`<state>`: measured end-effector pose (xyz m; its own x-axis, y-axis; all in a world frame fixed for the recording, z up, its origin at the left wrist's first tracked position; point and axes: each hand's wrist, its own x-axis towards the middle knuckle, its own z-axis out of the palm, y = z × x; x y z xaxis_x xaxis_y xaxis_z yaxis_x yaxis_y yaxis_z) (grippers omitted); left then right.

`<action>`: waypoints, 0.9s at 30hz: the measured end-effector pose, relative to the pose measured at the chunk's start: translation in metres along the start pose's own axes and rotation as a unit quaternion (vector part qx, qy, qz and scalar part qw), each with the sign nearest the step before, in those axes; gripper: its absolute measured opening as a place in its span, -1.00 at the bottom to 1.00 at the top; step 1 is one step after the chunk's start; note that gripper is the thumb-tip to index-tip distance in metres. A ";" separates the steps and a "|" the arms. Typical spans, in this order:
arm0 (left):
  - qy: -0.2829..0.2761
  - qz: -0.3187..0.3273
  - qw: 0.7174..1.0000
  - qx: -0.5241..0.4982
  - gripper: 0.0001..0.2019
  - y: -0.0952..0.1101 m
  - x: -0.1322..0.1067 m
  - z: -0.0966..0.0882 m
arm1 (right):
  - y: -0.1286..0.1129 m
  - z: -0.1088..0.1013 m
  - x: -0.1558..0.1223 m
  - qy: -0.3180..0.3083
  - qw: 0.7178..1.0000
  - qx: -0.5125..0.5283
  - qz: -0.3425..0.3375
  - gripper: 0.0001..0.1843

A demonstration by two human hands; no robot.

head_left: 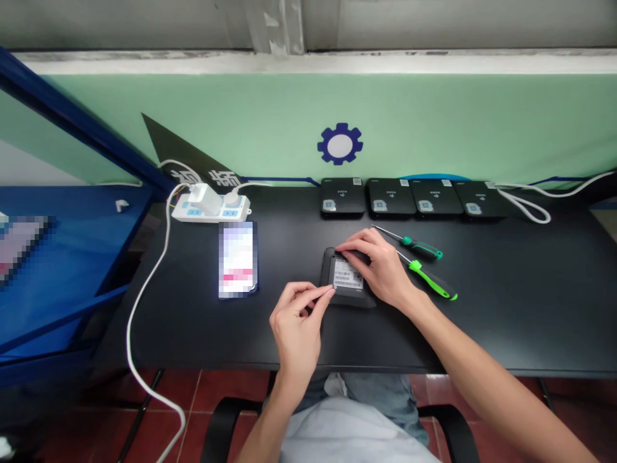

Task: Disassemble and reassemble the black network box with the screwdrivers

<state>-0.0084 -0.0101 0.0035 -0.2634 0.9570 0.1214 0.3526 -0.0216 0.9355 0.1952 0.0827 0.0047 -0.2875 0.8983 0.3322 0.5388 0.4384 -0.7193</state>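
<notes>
- Black worktop (482, 321): broad, bare room to the right and along the near edge; blue frame (72, 270) closing off the left side.
- Row of four black units (414, 197) at the far edge against the green wall, well apart from the hands.
- Phone (237, 258) lying flat left of centre, power strip (211, 207) just beyond it, white cable (144, 289) trailing off the left edge.
- Small black device (348, 296) at the centre, label up, long axis running left to right, directly ahead between both hands.
- Right hand (380, 267) laid flat over the device's right half, fingers loosely spread, tips on its far edge.
- Left hand (296, 325) nearer the body, thumb and forefinger pinched narrow at the device's near-left corner; anything gripped there too small to tell.
- Two green-handled screwdrivers (434, 281) just right of the right hand, untouched.
</notes>
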 end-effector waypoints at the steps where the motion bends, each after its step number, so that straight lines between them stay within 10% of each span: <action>1: 0.000 0.000 1.000 0.003 -0.93 0.000 0.000 0.000 | 0.000 0.000 0.000 -0.001 1.000 0.000 0.000 -0.74; 16: -0.036 0.002 0.999 0.019 -0.75 -0.001 0.000 -0.009 | -0.002 -0.002 0.001 0.002 1.000 -0.029 -0.002 -0.77; 21: -0.050 0.005 0.999 0.003 -0.51 0.001 -0.001 -0.019 | -0.005 -0.032 -0.013 0.066 0.994 -0.085 0.027 -0.80; 24: -0.026 0.007 0.999 -0.020 -0.87 0.002 -0.005 -0.026 | -0.003 -0.062 -0.039 0.133 0.978 -0.144 0.064 -0.82; 27: -0.003 -0.006 1.000 -0.002 -0.35 0.001 -0.010 -0.031 | 0.002 -0.084 -0.074 0.148 0.963 -0.204 0.096 -0.82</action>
<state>-0.0334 -0.0287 0.0134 -0.2626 0.9587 0.1091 0.3462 -0.0119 0.9381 0.2843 0.0194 0.0302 0.0541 0.9057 0.4204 0.8436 0.1838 -0.5045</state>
